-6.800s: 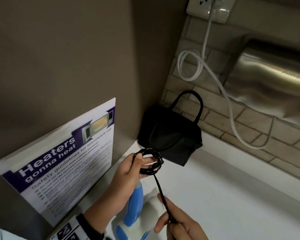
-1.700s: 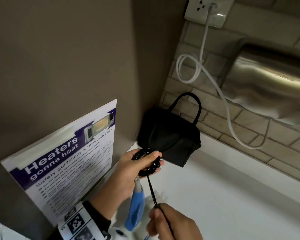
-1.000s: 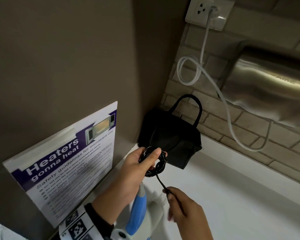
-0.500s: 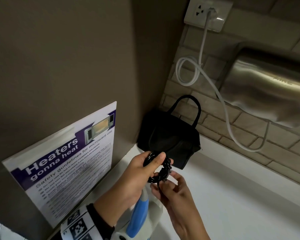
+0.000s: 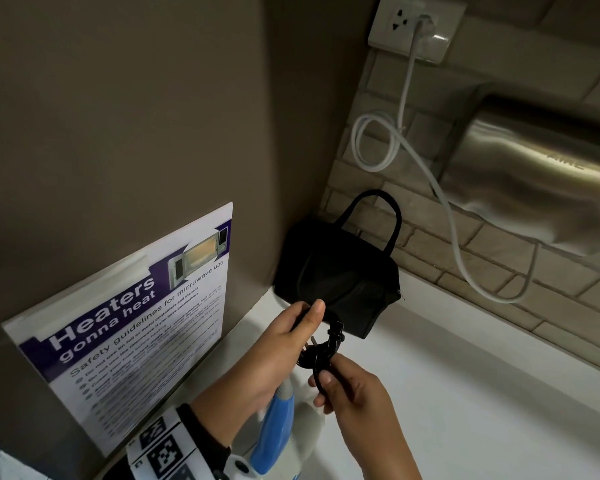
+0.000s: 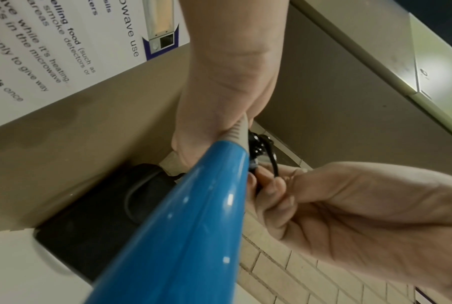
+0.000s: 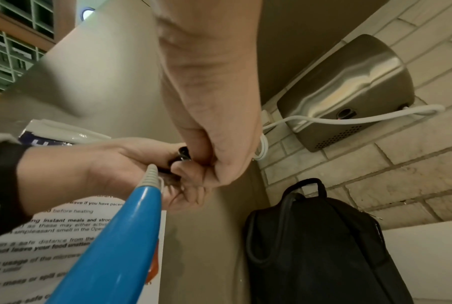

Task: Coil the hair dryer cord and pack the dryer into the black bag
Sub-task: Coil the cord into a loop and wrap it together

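Observation:
My left hand (image 5: pixel 291 332) grips the coiled black cord (image 5: pixel 329 344) of the blue and white hair dryer (image 5: pixel 274 434), whose blue handle (image 6: pixel 183 226) hangs below the hand. The plug's metal prongs (image 5: pixel 311 342) poke out beside the coil. My right hand (image 5: pixel 347 386) pinches the cord's end at the lower side of the coil, fingers curled round it. The black bag (image 5: pixel 336 271) with a loop handle stands just behind, in the corner on the white counter (image 5: pixel 465 393); it also shows low right in the right wrist view (image 7: pixel 323 246).
A microwave safety poster (image 5: pixel 125 327) leans on the brown wall at left. A steel hand dryer (image 5: pixel 541 188) hangs on the brick wall at right, its white cable (image 5: pixel 430 174) looping up to a wall socket (image 5: pixel 416 26).
The free tail of cord has shortened as it went onto the coil. My right hand has risen from low on the tail to meet the left at the coil.

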A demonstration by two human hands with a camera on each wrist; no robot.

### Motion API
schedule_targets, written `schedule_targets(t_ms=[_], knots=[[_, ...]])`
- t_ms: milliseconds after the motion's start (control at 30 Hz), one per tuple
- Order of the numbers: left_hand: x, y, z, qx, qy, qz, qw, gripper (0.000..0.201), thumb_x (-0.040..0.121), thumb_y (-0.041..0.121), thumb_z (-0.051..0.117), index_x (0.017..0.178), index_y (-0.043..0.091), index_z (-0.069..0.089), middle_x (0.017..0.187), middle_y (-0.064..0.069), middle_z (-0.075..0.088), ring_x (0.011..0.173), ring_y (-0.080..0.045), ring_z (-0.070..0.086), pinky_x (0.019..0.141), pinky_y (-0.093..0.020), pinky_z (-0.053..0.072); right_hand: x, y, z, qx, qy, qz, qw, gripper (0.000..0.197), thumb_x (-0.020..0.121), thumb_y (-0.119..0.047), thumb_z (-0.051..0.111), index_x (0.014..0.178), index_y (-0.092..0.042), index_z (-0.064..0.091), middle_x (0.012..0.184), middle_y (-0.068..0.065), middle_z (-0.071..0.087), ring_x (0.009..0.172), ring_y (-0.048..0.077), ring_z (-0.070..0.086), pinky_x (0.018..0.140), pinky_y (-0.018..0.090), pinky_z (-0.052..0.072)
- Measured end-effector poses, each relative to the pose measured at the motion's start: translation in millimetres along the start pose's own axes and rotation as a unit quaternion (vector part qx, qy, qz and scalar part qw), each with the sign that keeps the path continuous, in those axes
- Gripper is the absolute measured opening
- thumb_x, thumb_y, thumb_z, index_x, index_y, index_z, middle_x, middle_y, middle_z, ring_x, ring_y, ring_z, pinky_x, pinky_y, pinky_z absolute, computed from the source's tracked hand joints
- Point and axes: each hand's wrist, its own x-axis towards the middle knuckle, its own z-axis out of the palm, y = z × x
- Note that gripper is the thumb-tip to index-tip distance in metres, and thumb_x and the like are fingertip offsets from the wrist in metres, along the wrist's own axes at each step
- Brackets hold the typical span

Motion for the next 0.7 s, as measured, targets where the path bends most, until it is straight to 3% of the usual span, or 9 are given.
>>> schedule_targets(t_ms=[67, 133, 233, 333, 367, 433, 533, 600, 700], knots=[[0, 2, 2, -0.007, 0.004, -0.021, 1.0, 0.054, 0.074, 0.069, 0.046, 0.114, 0.035, 0.06, 0.11, 0.014, 0.061, 0.115, -0.008, 0.054, 0.108, -0.03, 0.035, 3, 2, 0, 0.028, 0.024, -0.005, 0.999, 0.032, 0.093, 0.002, 0.051, 0.098, -0.023, 0.07, 0.09, 0.003, 0.066, 0.061, 0.008, 0.065, 0.061, 0.015, 0.049], [2, 1, 2, -0.011, 0.006, -0.032, 0.999, 0.046, 0.083, 0.063, 0.045, 0.112, 0.033, 0.062, 0.109, 0.007, 0.065, 0.113, -0.014, 0.059, 0.103, -0.033, 0.043, 6, 3, 0, 0.053, 0.039, -0.016, 0.998, 0.032, 0.092, 0.004, 0.052, 0.101, -0.022, 0.07, 0.098, 0.01, 0.064, 0.069, 0.014, 0.069, 0.064, 0.018, 0.051], [5, 0, 2, -0.018, 0.005, -0.047, 0.999, 0.04, 0.092, 0.054, 0.043, 0.117, 0.029, 0.061, 0.11, 0.002, 0.065, 0.101, -0.015, 0.065, 0.082, -0.027, 0.052, 7, 3, 3, 0.06, 0.043, -0.04, 0.996, 0.04, 0.089, 0.011, 0.051, 0.096, -0.024, 0.071, 0.084, 0.008, 0.072, 0.07, 0.019, 0.069, 0.061, 0.019, 0.05], [4, 0, 3, -0.015, -0.002, -0.041, 0.999, 0.043, 0.093, 0.051, 0.043, 0.126, 0.026, 0.055, 0.109, 0.005, 0.064, 0.105, -0.013, 0.063, 0.086, -0.029, 0.053, 8, 4, 5, 0.061, 0.067, -0.045, 0.995, 0.042, 0.086, 0.018, 0.049, 0.094, -0.015, 0.073, 0.076, 0.006, 0.074, 0.065, 0.015, 0.069, 0.058, 0.017, 0.049], [3, 0, 3, -0.012, -0.002, -0.034, 0.999, 0.043, 0.094, 0.05, 0.042, 0.127, 0.024, 0.054, 0.106, 0.007, 0.063, 0.101, -0.011, 0.063, 0.082, -0.026, 0.052, 9, 5, 6, 0.059, 0.077, -0.052, 0.994, 0.043, 0.084, 0.02, 0.049, 0.092, -0.014, 0.073, 0.074, 0.007, 0.073, 0.063, 0.013, 0.068, 0.057, 0.016, 0.049], [1, 2, 3, -0.009, -0.003, -0.023, 1.0, 0.043, 0.096, 0.047, 0.04, 0.128, 0.021, 0.052, 0.101, 0.01, 0.062, 0.095, -0.006, 0.06, 0.073, -0.022, 0.048, 11, 7, 9, 0.045, 0.099, -0.075, 0.991, 0.048, 0.08, 0.023, 0.05, 0.085, -0.018, 0.075, 0.074, 0.011, 0.071, 0.061, 0.011, 0.065, 0.057, 0.014, 0.048], [5, 2, 2, -0.007, -0.007, -0.03, 1.0, 0.045, 0.096, 0.046, 0.04, 0.136, 0.025, 0.046, 0.105, 0.014, 0.061, 0.096, -0.002, 0.058, 0.067, -0.017, 0.046, 12, 10, 12, 0.015, 0.122, -0.089, 0.988, 0.055, 0.078, 0.022, 0.053, 0.079, -0.029, 0.074, 0.071, 0.004, 0.07, 0.061, 0.014, 0.064, 0.058, 0.015, 0.049], [6, 1, 0, -0.013, -0.011, -0.042, 0.999, 0.051, 0.094, 0.05, 0.042, 0.141, 0.028, 0.041, 0.123, 0.012, 0.059, 0.109, -0.006, 0.057, 0.073, -0.016, 0.048, 12, 9, 13, 0.047, 0.128, -0.077, 0.988, 0.05, 0.081, 0.019, 0.054, 0.087, -0.027, 0.073, 0.069, 0.005, 0.071, 0.061, 0.015, 0.065, 0.059, 0.017, 0.051], [11, -6, -4, -0.032, -0.022, -0.034, 0.999, 0.06, 0.091, 0.058, 0.044, 0.143, 0.03, 0.037, 0.142, 0.006, 0.05, 0.123, -0.009, 0.052, 0.086, -0.02, 0.047, 13, 6, 10, 0.168, 0.126, -0.038, 0.977, 0.032, 0.083, 0.019, 0.053, 0.09, -0.009, 0.068, 0.068, 0.01, 0.072, 0.064, 0.023, 0.068, 0.058, 0.023, 0.055]])
